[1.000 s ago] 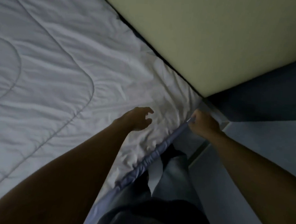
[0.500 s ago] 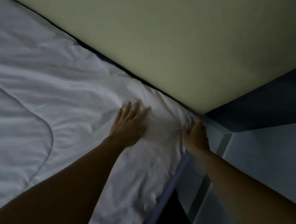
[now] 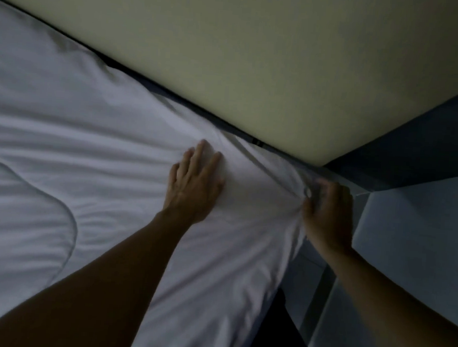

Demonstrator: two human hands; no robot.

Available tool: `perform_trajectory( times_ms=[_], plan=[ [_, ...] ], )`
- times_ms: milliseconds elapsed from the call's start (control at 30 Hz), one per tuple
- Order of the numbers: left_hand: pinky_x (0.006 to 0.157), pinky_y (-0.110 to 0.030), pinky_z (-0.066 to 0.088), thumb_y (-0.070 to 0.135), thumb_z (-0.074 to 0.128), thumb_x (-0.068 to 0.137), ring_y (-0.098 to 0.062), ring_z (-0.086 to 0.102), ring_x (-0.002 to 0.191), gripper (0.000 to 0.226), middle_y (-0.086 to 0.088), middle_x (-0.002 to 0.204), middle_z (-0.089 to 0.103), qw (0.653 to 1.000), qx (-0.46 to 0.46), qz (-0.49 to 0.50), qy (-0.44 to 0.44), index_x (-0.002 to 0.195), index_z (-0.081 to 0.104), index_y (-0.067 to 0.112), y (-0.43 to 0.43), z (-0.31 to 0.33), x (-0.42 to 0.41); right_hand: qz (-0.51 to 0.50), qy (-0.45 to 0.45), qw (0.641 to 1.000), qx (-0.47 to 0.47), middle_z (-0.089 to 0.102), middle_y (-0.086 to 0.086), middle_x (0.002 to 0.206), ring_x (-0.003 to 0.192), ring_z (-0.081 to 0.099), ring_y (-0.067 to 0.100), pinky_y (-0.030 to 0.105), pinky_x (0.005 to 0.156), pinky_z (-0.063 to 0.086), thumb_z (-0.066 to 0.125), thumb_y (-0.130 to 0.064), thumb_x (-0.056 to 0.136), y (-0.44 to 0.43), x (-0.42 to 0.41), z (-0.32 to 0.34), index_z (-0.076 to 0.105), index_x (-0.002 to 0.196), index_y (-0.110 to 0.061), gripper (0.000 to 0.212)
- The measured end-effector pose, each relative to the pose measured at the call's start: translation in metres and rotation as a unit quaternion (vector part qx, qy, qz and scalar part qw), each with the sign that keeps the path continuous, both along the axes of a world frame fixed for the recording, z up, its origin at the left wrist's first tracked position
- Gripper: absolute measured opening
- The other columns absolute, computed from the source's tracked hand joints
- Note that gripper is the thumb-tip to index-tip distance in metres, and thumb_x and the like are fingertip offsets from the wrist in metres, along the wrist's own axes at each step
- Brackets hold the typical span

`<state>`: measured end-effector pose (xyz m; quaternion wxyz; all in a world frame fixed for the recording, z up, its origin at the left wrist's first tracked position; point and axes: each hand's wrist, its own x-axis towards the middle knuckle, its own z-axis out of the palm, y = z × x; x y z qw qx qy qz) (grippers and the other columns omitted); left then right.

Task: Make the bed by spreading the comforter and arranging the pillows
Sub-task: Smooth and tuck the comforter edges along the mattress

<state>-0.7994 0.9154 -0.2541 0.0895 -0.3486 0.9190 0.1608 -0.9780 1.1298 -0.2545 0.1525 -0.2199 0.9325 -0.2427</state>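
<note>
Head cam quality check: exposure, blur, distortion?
Head view: dim, underexposed; comforter reads grey-blue; right hand smeared at the fingers where it grips the corner; left hand flat and sharper; wall edge bowed by the wide lens.

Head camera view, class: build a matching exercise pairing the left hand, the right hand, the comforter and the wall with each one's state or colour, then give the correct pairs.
Column one:
1. left hand
2. right hand
3. comforter
4. wall

Column two:
A. pale yellow-green
B. white, creased, with a curved stitched seam
C. closed on the fabric at the bed's corner
D. flat, fingers extended, pressing on the fabric

Pairs: 1-D, 2-C, 3-B, 4-A
</note>
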Motion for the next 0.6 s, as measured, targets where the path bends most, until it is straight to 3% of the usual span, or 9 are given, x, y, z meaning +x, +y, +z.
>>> perform_trajectory(
  times_ms=[67, 133, 200, 267, 333, 400, 533, 600],
  plan=[
    [0.123, -0.05, 0.008, 0.059, 0.03, 0.098, -0.031, -0.004, 0.152, 0.071, -0.006, 0.165, -0.01, 1.0, -0.015, 0.0, 0.013, 0.157, 0.006, 0.026, -0.019, -0.002, -0.008, 0.084, 0.089, 0.992, -0.031, 0.052, 0.012, 0.127, 0.114, 0.051, 0.026, 0.043, 0.09, 0.049, 0.064, -0.011, 0.088, -0.017, 0.002, 0.001, 0.052, 0.13, -0.014, 0.044],
    [0.123, -0.051, 0.006, 0.06, 0.027, 0.098, -0.029, -0.006, 0.152, 0.073, -0.006, 0.165, -0.011, 1.0, -0.013, -0.015, 0.018, 0.157, 0.003, 0.023, -0.035, -0.006, -0.016, 0.207, 0.097, 0.972, -0.048, 0.05, 0.01, 0.14, 0.127, 0.048, 0.025, 0.046, 0.104, 0.045, 0.058, -0.016, 0.093, -0.037, 0.004, -0.002, 0.048, 0.139, -0.014, 0.047],
    [0.123, -0.051, 0.004, 0.064, 0.02, 0.097, -0.028, -0.007, 0.152, 0.075, -0.005, 0.165, -0.01, 1.0, -0.014, -0.021, 0.005, 0.157, 0.001, 0.024, -0.043, -0.011, -0.022, 0.328, 0.074, 0.942, -0.001, 0.036, 0.009, 0.157, 0.146, 0.031, 0.026, 0.045, 0.118, 0.03, 0.051, -0.03, 0.098, -0.05, 0.004, -0.016, 0.035, 0.152, -0.016, 0.057],
    [0.123, -0.052, 0.002, 0.068, 0.015, 0.095, -0.028, -0.007, 0.152, 0.077, -0.004, 0.165, -0.01, 1.0, -0.014, -0.015, -0.019, 0.157, -0.002, 0.026, -0.046, -0.016, -0.026, 0.385, 0.061, 0.917, 0.084, 0.011, 0.002, 0.167, 0.154, 0.009, 0.023, 0.044, 0.125, 0.014, 0.036, -0.05, 0.101, -0.049, -0.002, -0.032, 0.014, 0.159, -0.025, 0.067],
    [0.123, -0.052, 0.001, 0.069, 0.013, 0.094, -0.028, -0.008, 0.152, 0.077, -0.004, 0.165, -0.011, 0.999, -0.018, -0.019, -0.033, 0.156, -0.003, 0.027, -0.046, -0.02, -0.027, 0.357, 0.044, 0.922, 0.143, -0.009, -0.006, 0.167, 0.154, -0.006, 0.018, 0.039, 0.125, -0.001, 0.021, -0.062, 0.1, -0.038, -0.008, -0.044, -0.006, 0.158, -0.035, 0.069],
    [0.122, -0.052, -0.001, 0.07, 0.01, 0.094, -0.028, -0.009, 0.152, 0.077, -0.004, 0.165, -0.012, 0.999, -0.02, -0.025, -0.036, 0.156, -0.005, 0.028, -0.044, -0.023, -0.027, 0.322, 0.044, 0.933, 0.156, -0.009, -0.006, 0.167, 0.154, -0.005, 0.019, 0.04, 0.125, -0.001, 0.013, -0.063, 0.1, -0.029, -0.01, -0.048, -0.01, 0.157, -0.036, 0.067],
    [0.122, -0.049, -0.005, 0.069, 0.01, 0.095, -0.026, -0.01, 0.152, 0.076, -0.003, 0.165, -0.013, 0.999, -0.03, -0.019, -0.032, 0.156, -0.005, 0.027, -0.043, -0.023, -0.026, 0.278, 0.11, 0.942, 0.153, 0.017, 0.009, 0.166, 0.152, 0.017, 0.032, 0.048, 0.124, 0.013, 0.02, -0.044, 0.101, -0.043, 0.008, -0.039, 0.014, 0.159, -0.018, 0.064],
    [0.121, -0.048, -0.006, 0.068, 0.012, 0.096, -0.025, -0.01, 0.152, 0.076, -0.004, 0.165, -0.012, 0.998, -0.05, -0.017, -0.021, 0.157, -0.003, 0.025, -0.041, -0.023, -0.026, 0.256, 0.135, 0.95, 0.121, 0.023, 0.016, 0.163, 0.151, 0.02, 0.034, 0.049, 0.123, 0.017, 0.025, -0.037, 0.1, -0.055, 0.021, -0.032, 0.022, 0.157, -0.007, 0.065]
  ],
)
